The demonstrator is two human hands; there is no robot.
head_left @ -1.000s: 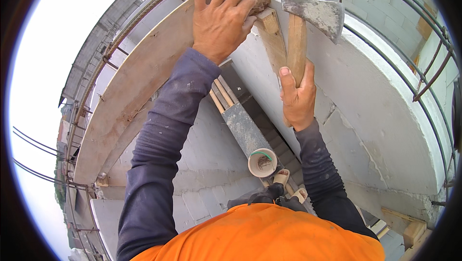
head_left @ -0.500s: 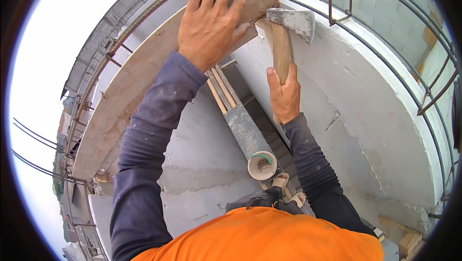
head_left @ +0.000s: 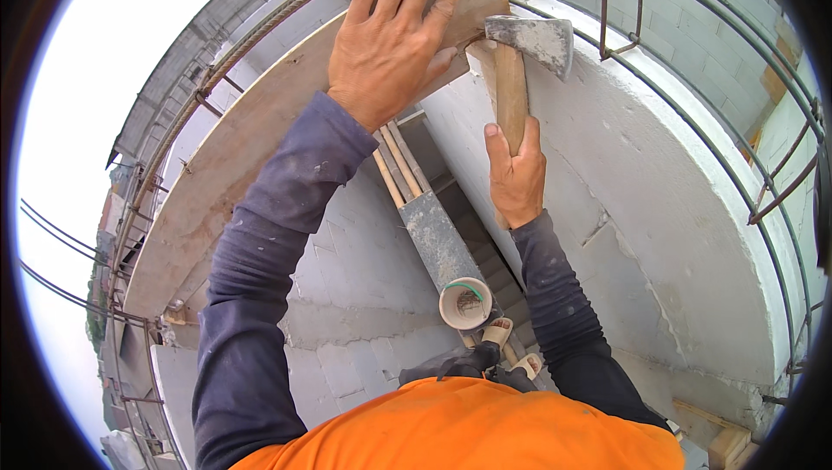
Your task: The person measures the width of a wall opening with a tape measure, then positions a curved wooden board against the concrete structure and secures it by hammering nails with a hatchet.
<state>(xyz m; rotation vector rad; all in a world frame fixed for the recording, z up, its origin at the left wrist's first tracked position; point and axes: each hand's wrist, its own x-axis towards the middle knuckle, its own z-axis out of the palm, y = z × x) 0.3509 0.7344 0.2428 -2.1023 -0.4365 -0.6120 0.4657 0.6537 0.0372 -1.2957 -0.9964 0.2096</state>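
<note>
My left hand point(head_left: 390, 50) is pressed on the end of a long wooden board point(head_left: 230, 162), fingers reaching over its upper edge and thumb on its face. My right hand point(head_left: 520, 177) is wrapped round the wooden handle of a hatchet point(head_left: 512, 93), held upright. The hatchet's whitish, worn head lies sideways, its flared blade to the right and its blunt end close beside the board's end. Whether it touches the board, or a nail there, I cannot make out. Behind the hatchet is a pale plastered wall point(head_left: 589, 123).
Far below, a bucket point(head_left: 465, 304) with a green handle stands on a narrow grey plank point(head_left: 440, 236) laid over poles, near my sandalled feet. Steel rebar point(head_left: 693, 6) curves along the right wall's top; more rebar point(head_left: 195, 93) runs past the board. A dark gap lies beside the plank.
The whole view has shifted slightly. My hands, the board and the hatchet keep almost the same places relative to one another.
</note>
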